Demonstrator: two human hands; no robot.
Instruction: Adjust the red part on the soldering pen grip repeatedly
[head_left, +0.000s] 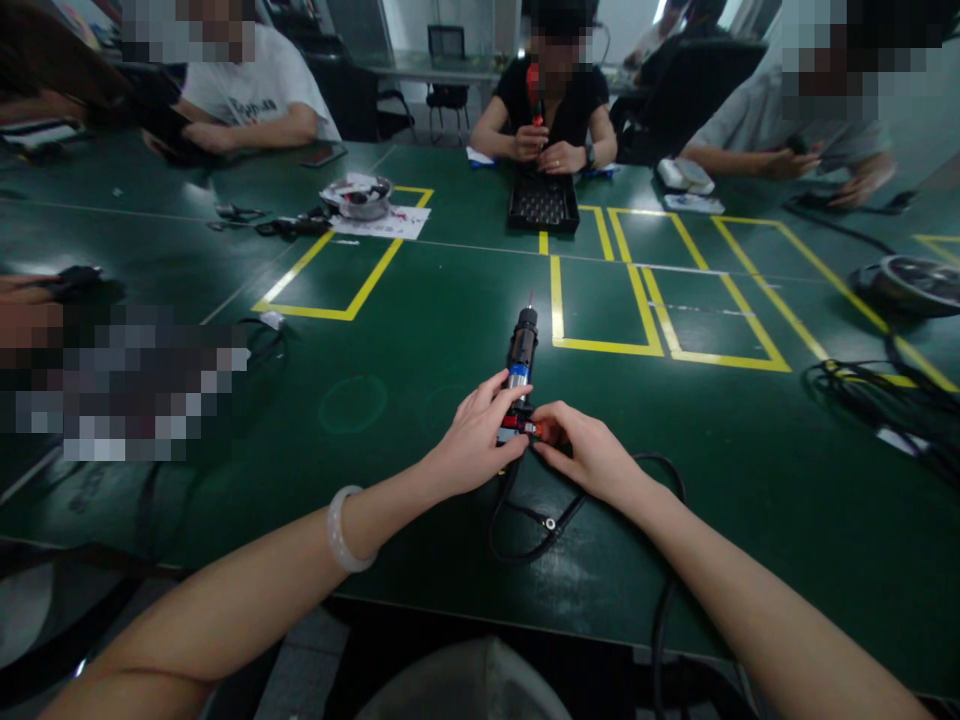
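Observation:
A black electric screwdriver (pixel 523 345) with a blue band and a thin bit at its tip lies on the green table (pixel 450 290), pointing away from me. My left hand (pixel 476 440) is closed around its rear part, thumb and fingers on either side. Close beside it, the fingertips of my right hand (pixel 585 450) pinch a small red-orange part (pixel 538 430) at the tool's back end. What that part is, I cannot make out. A black cable (pixel 517 555) runs from the rear, loops toward me and passes under my right forearm. On the loop sits a small metal ring (pixel 550 524).
Across the table a person works over a black tray (pixel 544 226), with others seated on both sides. A metal bowl (pixel 369 208) stands on paper at the back left. Yellow tape rectangles (pixel 607 346) mark the tabletop. Coiled black cables (pixel 855 395) lie at right.

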